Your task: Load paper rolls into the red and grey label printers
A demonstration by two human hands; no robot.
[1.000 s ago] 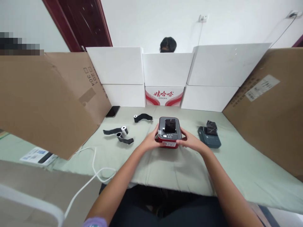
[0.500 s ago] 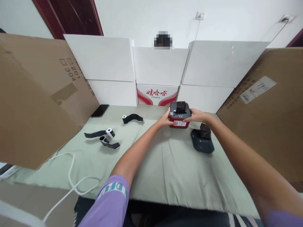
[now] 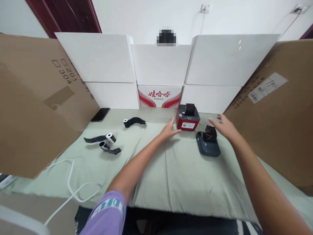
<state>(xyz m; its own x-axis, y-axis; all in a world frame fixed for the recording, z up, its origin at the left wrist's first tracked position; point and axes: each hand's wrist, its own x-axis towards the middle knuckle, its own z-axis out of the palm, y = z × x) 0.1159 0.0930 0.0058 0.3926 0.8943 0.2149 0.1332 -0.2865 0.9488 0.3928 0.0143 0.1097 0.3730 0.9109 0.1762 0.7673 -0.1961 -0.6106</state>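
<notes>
Purple fabric short sleeve (image 3: 105,213) on left arm, white-and-teal band of block letters near hem, "DF" legible, rest unclear. Left hand (image 3: 168,131) and right hand (image 3: 224,126) bare, forearms uncovered. Dark cloth legwear (image 3: 200,226) at bottom edge, white stripes right side, small pale marks left side, partly cut off.

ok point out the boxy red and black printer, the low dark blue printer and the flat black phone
Boxy red and black printer (image 3: 188,118), head view, top panel
Low dark blue printer (image 3: 208,148), head view, upper casing
Flat black phone (image 3: 100,115), head view, upper face
</notes>
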